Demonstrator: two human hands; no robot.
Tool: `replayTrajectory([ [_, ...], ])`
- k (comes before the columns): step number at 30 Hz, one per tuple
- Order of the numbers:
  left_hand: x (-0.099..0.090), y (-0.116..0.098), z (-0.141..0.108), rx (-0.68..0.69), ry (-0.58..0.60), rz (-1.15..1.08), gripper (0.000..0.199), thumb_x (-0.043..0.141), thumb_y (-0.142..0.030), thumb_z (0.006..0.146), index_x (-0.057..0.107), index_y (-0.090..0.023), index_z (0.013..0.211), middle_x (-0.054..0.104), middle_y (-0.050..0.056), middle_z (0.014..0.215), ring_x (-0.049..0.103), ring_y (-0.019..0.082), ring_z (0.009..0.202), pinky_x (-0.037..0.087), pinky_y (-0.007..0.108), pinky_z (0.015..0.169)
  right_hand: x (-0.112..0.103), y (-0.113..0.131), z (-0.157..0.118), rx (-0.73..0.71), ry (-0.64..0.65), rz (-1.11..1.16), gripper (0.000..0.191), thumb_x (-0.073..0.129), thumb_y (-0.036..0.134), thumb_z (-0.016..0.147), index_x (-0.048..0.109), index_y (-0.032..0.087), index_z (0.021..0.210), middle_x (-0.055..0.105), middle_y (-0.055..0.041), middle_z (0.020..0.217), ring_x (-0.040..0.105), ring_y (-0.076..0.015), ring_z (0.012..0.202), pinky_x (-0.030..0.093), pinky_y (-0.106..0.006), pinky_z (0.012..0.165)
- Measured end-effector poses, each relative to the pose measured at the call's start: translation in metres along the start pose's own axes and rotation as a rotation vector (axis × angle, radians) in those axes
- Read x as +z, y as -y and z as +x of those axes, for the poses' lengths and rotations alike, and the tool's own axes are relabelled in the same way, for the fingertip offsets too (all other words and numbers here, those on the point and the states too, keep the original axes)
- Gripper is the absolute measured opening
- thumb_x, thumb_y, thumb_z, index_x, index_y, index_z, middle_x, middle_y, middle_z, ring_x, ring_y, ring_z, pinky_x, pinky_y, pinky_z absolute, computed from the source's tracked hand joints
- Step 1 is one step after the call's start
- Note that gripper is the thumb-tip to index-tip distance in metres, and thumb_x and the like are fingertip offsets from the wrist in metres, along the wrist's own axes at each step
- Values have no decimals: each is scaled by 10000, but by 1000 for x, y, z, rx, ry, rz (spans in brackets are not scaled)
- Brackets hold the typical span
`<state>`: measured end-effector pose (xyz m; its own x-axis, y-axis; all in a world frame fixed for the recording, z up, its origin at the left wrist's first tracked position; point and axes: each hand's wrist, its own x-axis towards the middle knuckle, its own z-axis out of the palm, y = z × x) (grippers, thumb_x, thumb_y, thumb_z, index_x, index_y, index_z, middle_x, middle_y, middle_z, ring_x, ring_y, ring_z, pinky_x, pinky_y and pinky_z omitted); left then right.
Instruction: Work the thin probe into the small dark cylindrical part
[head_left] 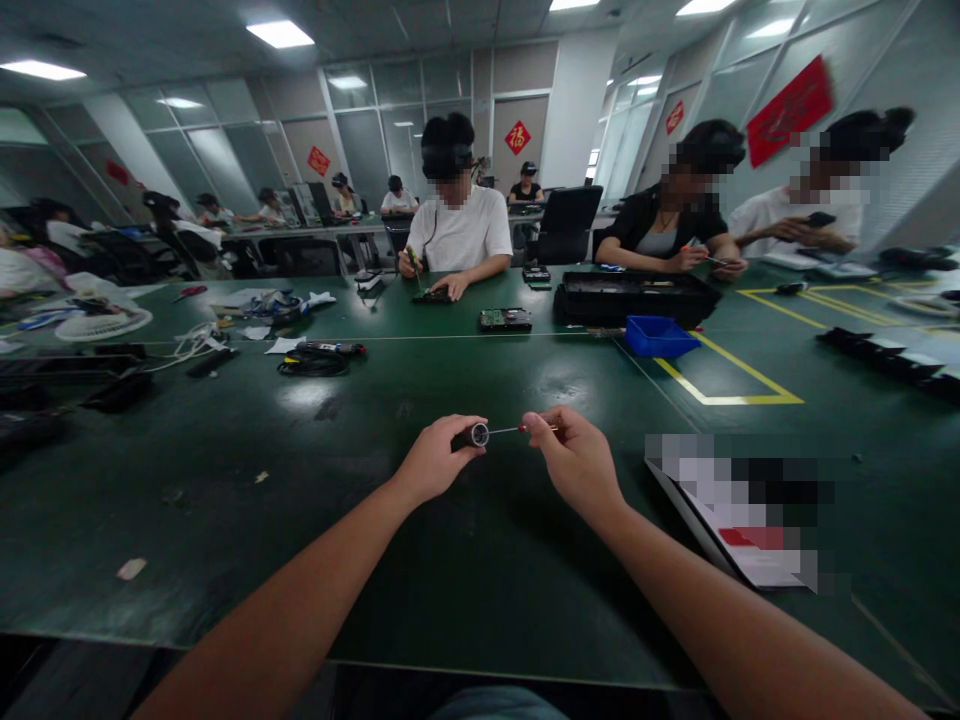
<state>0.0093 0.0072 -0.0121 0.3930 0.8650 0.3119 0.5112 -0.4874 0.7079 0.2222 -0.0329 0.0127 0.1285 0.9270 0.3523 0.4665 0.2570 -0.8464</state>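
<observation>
Above the green table, my left hand [436,458] is closed around a small dark cylinder [478,435], its silver-ringed round end turned to the right. What lies inside that end is too small to make out. My right hand [576,458] pinches a screwdriver [504,430] by its handle, which shows some red near the shaft. The thin metal shaft points left, and its tip is at the ringed end of the cylinder; whether it goes inside I cannot tell. Fingers hide most of the screwdriver's handle and the cylinder's far side.
Right of my forearm lies a white box or booklet [694,515], partly blurred. A blue bin [660,337], a black tray [637,300] and a green circuit board [505,319] sit farther back. Coiled black cable [315,360] lies left. Across the table, a person in white works with a screwdriver.
</observation>
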Motion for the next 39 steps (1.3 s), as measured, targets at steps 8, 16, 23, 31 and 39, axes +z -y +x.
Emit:
replayTrajectory([
  [8, -3, 1, 0, 19, 26, 65, 388, 737, -223, 845, 672, -276, 1224, 692, 30, 1187, 606, 231, 1121, 447, 405, 1005, -2, 2, 3, -25, -8, -116, 435, 623, 566, 871, 570, 218, 615, 567, 23, 516, 502, -136, 482, 343, -274, 505],
  [16, -4, 1, 0, -2, 5, 43, 380, 719, -199, 856, 669, -263, 1227, 689, 26, 1157, 613, 215, 1093, 452, 371, 984, -1, 0, -2, -138, 174, 89, 129, 561, 337, 923, 625, 225, 920, 666, -9, 795, 628, -174, 712, 470, -303, 660],
  [23, -4, 2, 1, -3, -9, 28, 388, 732, -165, 832, 674, -245, 1207, 689, 32, 1152, 619, 213, 1091, 454, 365, 995, 0, 2, -3, -37, 220, 97, 321, 427, 448, 992, 656, 231, 933, 606, 12, 675, 589, -166, 624, 453, -306, 617],
  [31, -3, 0, 1, -17, 10, 41, 374, 724, -174, 836, 680, -246, 1200, 687, 47, 1158, 622, 222, 1086, 465, 387, 996, 4, -4, -2, -26, 144, 119, 260, 556, 411, 936, 583, 239, 1129, 649, -17, 835, 620, -193, 746, 479, -323, 683],
  [39, -3, 0, 1, -33, 9, 42, 376, 725, -165, 832, 682, -240, 1198, 691, 41, 1150, 624, 213, 1072, 464, 372, 988, 2, -4, -2, -9, 123, 124, 283, 461, 440, 982, 638, 228, 1041, 656, -20, 815, 602, -181, 713, 474, -325, 678],
])
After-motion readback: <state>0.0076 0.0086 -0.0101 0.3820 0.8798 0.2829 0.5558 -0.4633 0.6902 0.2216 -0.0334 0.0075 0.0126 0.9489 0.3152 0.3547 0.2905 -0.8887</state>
